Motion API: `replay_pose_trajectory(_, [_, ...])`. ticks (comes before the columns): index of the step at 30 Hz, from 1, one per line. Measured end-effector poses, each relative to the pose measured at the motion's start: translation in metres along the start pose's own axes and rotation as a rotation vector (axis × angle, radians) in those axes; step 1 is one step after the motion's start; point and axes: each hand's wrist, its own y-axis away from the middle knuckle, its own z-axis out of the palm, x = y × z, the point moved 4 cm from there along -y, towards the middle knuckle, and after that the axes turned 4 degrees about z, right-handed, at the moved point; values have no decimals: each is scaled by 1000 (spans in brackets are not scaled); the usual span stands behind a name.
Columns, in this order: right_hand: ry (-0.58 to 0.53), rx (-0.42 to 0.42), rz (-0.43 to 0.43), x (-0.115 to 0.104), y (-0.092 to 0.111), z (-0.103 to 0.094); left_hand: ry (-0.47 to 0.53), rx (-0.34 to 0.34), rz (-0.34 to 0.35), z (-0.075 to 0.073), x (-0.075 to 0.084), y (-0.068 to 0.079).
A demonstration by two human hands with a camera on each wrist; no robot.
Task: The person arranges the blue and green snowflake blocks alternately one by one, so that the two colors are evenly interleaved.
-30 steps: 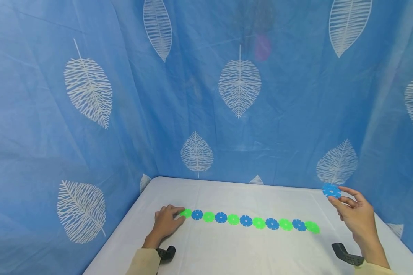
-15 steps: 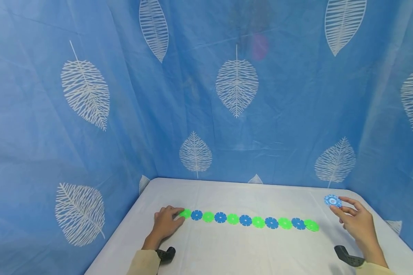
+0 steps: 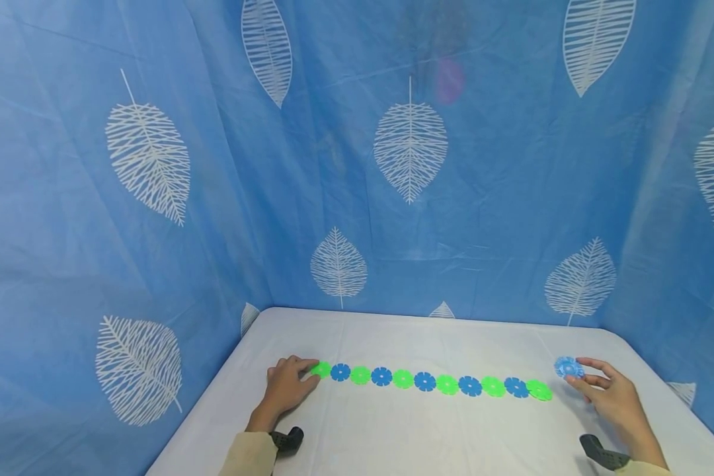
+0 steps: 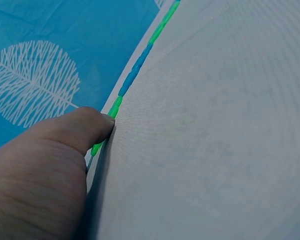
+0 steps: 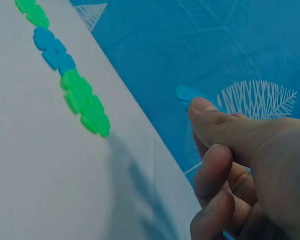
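A row of notched plastic discs, green and blue in turn, lies across the white table. At its left end my left hand pinches the first green disc between thumb and forefinger; the left wrist view shows the thumb against its edge. My right hand holds a loose blue disc above the table, a short way right of the last green disc. In the right wrist view that blue disc is mostly hidden behind the thumb, apart from the row's green end disc.
The white-covered table meets a blue curtain with white leaf prints at its back and sides. Each wrist carries a black camera mount, the left mount and the right mount. A shadow of the right hand falls on the cloth.
My right hand has lowered the blue disc toward the table and moved it slightly left, nearer the row's right end. The left hand and the row stay put.
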Motion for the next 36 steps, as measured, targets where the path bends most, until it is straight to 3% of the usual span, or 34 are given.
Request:
replay_pose_trajectory(7, [70,-114,-10,10,-5,6,11,-1,-5,-2,1,2])
replay_pose_trajectory(17, [157,-70,1,18,-10,13,13,6,7,-2,2,1])
replay_pose_trajectory(26, [332,-142,-73,13,-7,15,15,5,10,-4,3,-1])
replay_pose_trajectory(36, [422,-153,-72,12,-5,20,25,7,9,-5,5,2])
